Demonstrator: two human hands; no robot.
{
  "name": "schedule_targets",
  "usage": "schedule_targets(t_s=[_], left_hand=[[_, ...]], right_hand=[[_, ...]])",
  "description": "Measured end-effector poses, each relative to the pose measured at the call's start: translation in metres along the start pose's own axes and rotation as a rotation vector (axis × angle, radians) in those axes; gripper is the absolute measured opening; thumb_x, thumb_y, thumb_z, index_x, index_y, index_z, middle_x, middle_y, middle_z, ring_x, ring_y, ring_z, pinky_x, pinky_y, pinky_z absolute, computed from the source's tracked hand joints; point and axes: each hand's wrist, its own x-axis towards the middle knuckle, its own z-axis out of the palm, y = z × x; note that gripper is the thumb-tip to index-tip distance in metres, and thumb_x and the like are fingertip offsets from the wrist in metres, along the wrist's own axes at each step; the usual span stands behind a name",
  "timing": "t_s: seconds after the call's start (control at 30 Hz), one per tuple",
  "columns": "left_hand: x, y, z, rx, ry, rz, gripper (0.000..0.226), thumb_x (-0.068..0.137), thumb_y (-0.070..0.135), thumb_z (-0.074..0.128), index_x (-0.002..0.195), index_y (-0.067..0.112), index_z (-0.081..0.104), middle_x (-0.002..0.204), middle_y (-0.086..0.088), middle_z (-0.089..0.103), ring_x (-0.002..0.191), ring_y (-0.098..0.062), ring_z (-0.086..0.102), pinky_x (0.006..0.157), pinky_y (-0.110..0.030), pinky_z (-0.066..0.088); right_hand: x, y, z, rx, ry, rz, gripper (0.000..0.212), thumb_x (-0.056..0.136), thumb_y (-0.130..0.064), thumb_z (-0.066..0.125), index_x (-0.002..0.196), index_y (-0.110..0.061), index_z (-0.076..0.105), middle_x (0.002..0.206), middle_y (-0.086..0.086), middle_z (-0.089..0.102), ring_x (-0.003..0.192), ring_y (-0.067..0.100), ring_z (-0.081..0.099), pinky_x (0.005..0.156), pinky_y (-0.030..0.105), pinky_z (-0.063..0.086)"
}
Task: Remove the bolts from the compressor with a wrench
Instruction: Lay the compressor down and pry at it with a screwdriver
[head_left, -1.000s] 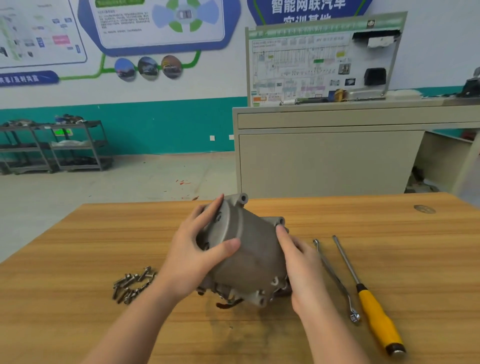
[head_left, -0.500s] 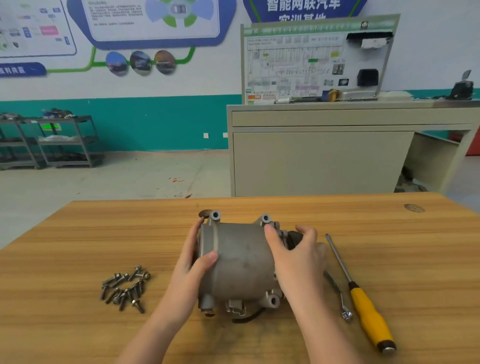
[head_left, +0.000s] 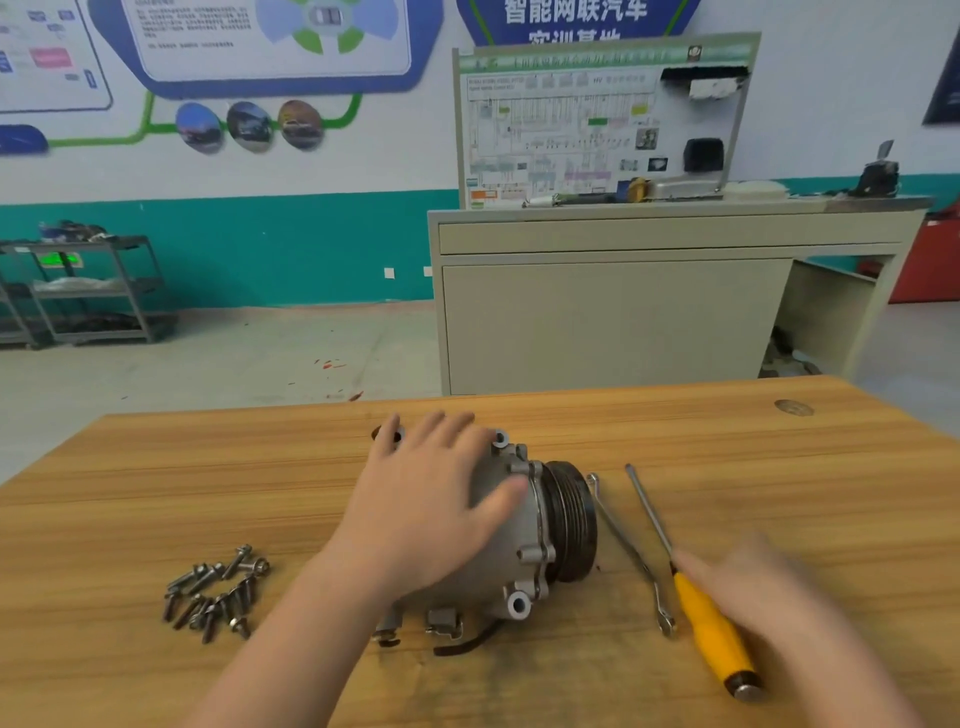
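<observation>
Loose bolts (head_left: 215, 592) piled lower left; my left hand (head_left: 426, 499) flat, steadying compressor (head_left: 524, 540); right hand (head_left: 748, 587) blurred, grip unclear, near wrench (head_left: 628, 551); bolts left unclear.

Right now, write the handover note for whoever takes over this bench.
Left hand: open, flat on top of the compressor, steadying it.
Right hand: blurred, beside the screwdriver; holds nothing that shows.
Compressor lies on its side mid-table, pulley end to the right.
Wrench lies untouched on the table between compressor and screwdriver.
Done: a pile of loose bolts sits left of the compressor.
Left: whether bolts remain in the housing cannot be told from here; check, then take up the wrench.
</observation>
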Motion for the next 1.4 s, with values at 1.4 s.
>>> schedule_targets(t_s=[1.4], left_hand=[[0.030, -0.026, 0.026, 0.146, -0.126, -0.028, 0.076, 0.092, 0.076, 0.013, 0.147, 0.029, 0.039, 0.144, 0.005, 0.052, 0.128, -0.022, 0.051, 0.104, -0.041, 0.038]], right_hand=[[-0.160, 0.004, 0.037, -0.090, 0.279, -0.672, 0.020, 0.097, -0.052, 0.032, 0.100, -0.035, 0.021, 0.078, -0.011, 0.044, 0.069, 0.009, 0.051, 0.057, 0.017, 0.041]])
